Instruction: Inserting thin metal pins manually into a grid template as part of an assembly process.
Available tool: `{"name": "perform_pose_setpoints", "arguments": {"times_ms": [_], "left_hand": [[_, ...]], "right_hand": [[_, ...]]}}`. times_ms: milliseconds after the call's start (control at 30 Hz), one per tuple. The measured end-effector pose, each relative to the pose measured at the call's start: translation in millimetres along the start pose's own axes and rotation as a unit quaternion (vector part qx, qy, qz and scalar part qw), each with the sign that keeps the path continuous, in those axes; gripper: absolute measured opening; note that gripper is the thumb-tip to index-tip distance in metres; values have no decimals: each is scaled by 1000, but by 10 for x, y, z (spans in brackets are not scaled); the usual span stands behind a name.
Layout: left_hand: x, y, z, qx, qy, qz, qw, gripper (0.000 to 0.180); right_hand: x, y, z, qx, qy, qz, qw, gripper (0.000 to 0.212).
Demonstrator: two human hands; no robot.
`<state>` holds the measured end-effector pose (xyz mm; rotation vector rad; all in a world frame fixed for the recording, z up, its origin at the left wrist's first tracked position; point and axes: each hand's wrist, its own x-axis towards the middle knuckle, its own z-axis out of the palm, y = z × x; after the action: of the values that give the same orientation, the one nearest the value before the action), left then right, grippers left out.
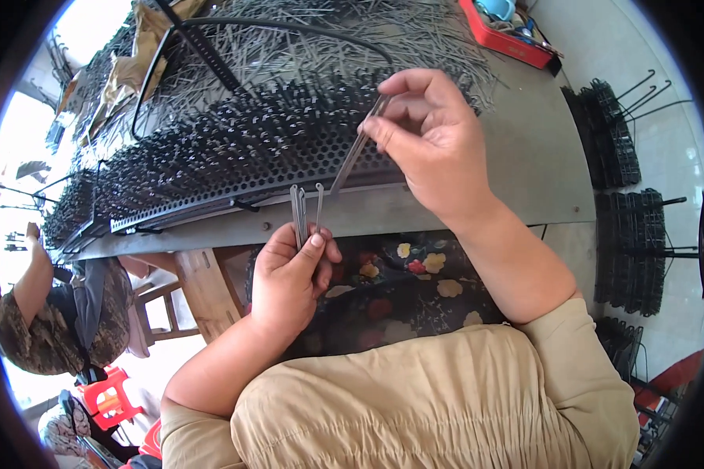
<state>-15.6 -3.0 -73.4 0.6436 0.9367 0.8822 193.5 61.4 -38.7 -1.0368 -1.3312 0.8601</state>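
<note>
My left hand sits below the table edge, fingers closed around a small bunch of thin metal pins that stick upward. My right hand is raised over the black perforated plate, pinching one long metal pin between thumb and fingertips; the pin slants down toward the plate's front edge. The plate is filled with rows of upright pins.
A heap of loose metal pins lies behind the plate on the grey table. A red tray stands at the far right. Black wire racks are stacked on the right. Another person sits at the left.
</note>
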Motion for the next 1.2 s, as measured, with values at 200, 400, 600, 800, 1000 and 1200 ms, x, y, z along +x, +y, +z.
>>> {"name": "perform_pose_setpoints", "arguments": {"times_ms": [200, 400, 600, 800, 1000, 1200], "left_hand": [[0, 36, -145, -14, 27, 40, 999, 6], [61, 20, -230, 10, 7, 52, 999, 5], [92, 6, -269, 7, -11, 55, 998, 6], [109, 4, -278, 14, -5, 62, 998, 7], [79, 25, -272, 18, 2, 58, 998, 6], [101, 17, -241, 35, 4, 47, 998, 7]], "right_hand": [[85, 108, 223, -168, 76, -207, 961, 23], [88, 97, 151, -213, 55, -186, 958, 22], [104, -17, 62, -196, -11, -179, 964, 19], [99, -7, 74, -216, -9, -212, 953, 17], [93, -116, 98, -278, -39, -207, 937, 14], [149, -244, 171, -307, -122, -225, 917, 12]]}}
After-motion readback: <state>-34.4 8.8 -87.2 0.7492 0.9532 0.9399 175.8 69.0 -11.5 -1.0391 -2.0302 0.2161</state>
